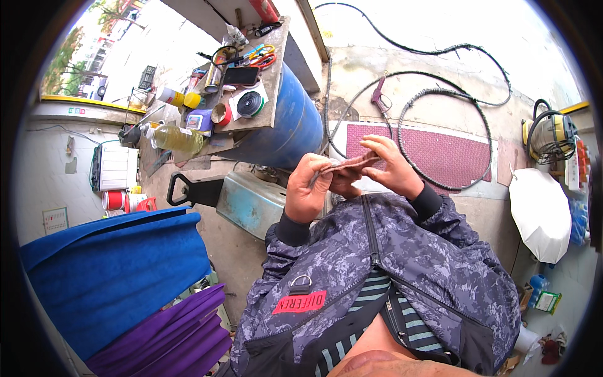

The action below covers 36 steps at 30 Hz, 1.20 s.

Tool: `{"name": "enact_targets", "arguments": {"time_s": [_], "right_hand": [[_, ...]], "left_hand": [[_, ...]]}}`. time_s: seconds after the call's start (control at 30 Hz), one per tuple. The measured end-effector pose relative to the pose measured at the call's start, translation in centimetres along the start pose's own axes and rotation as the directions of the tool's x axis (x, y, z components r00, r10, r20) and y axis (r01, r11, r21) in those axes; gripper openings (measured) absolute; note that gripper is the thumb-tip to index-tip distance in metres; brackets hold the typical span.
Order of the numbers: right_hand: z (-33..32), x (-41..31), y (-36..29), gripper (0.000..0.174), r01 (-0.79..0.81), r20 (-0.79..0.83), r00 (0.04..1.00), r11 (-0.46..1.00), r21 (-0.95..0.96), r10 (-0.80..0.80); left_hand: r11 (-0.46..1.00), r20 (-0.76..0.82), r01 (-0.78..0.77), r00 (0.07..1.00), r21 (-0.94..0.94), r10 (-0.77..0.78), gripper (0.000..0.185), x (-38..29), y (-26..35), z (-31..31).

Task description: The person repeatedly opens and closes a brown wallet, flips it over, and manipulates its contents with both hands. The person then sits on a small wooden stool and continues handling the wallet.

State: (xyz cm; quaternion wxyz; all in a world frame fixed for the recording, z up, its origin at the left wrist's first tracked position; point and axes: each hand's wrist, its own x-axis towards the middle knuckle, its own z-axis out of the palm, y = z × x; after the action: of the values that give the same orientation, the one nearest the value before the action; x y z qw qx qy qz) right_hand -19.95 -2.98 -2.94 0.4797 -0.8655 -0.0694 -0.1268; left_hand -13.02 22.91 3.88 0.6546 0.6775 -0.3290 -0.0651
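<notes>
My left hand (306, 188) pinches a thin, flat reddish-brown piece (351, 163) in front of my jacket, thumb and bent fingers at its left end. Its material is hard to tell, perhaps cloth or leather, and I see it nearly edge-on. Around the right end is my right hand (393, 165), fingers stretched above and thumb below; its contact is partly hidden. More fingers show beneath the piece, and I cannot tell which hand they belong to. Below both hands is the patterned, partly unzipped jacket (325, 264).
A worn bench (268, 101) holding scissors (262, 57), a phone (240, 76) and tape stands beside a blue barrel (292, 122). A black hose (485, 141) coils over a red mat (377, 139). Blue cloth (122, 264) hangs left; a white umbrella (537, 212) and vacuum cleaner (551, 134) are right.
</notes>
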Motion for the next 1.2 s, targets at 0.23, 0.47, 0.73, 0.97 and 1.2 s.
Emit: {"name": "enact_targets", "arguments": {"time_s": [0.23, 0.47, 0.73, 0.97, 1.2], "right_hand": [[0.9, -0.6, 3.4, 0.036, -0.051, 0.21, 0.977, 0.998, 0.033, 0.043], [-0.3, -1.3, 3.9, 0.018, -0.327, 0.103, 0.945, 0.895, 0.304, 0.31], [-3.7, 0.1, 1.4, 0.027, -0.209, 0.014, 0.971, 0.818, 0.536, 0.239], [-11.2, 0.8, -6.0, 0.011, 0.241, -0.279, 0.957, 0.735, 0.633, -0.073], [-7.2, 0.0, -3.2, 0.011, -0.073, -0.224, 0.904, 0.648, 0.758, 0.363]], "left_hand": [[0.993, 0.013, -0.067, 0.998, -0.101, 0.069, 0.012, 0.4, 1.5, -1.6], [0.999, -0.192, 0.021, 0.981, -0.042, -0.029, 0.013, 0.6, 0.5, -3.5], [0.991, -0.297, 0.066, 0.955, 0.115, -0.029, 0.017, 1.7, 0.2, -4.9], [0.927, -0.277, -0.374, 0.894, -0.027, 0.353, 0.025, 5.1, 5.3, -5.2], [0.967, 0.271, 0.253, 0.93, 0.023, -0.25, 0.027, 4.8, -6.3, 1.0]]}}
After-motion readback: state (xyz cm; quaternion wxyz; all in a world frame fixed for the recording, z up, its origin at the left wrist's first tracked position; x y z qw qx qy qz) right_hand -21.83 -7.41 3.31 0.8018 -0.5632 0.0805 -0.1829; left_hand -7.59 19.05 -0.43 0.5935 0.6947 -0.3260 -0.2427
